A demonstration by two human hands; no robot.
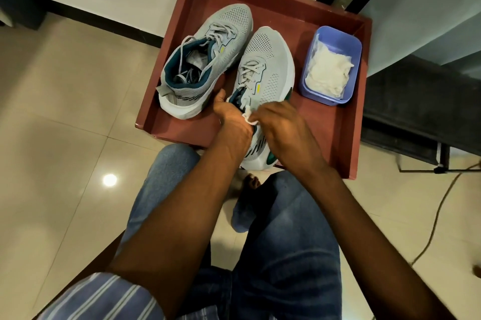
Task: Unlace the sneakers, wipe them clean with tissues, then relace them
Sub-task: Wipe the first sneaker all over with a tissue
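Two hands are on the nearer sneaker (263, 69), working at its collar: my left hand (231, 121) curls around the lace (247, 111) where it leaves the top eyelets, thumb reaching toward eleven o'clock against the tongue side, while my right hand (282, 121) pinches the white lace end between fingertips, so both are closed on that one lace and almost touching each other. I hold it this way, I judge, so one hand steadies the shoe's throat while the other draws the end, whether loosening or threading I cannot tell from the crossings alone. This sneaker lies toe toward twelve o'clock, heel toward me, inside the reddish tray (335, 137), its lace crossed through the upper rows. The second sneaker (208, 59) sits at ten o'clock from my hands, just beside the first, angled toe toward one o'clock, with its laces slack and partly dropped into the opening. At two o'clock, against the tray's right wall, a blue tub (307, 85) holds crumpled tissues (328, 69), kept within easy reach for wiping. My knees in jeans (286, 254) frame the tray's near edge, which keeps the work close.
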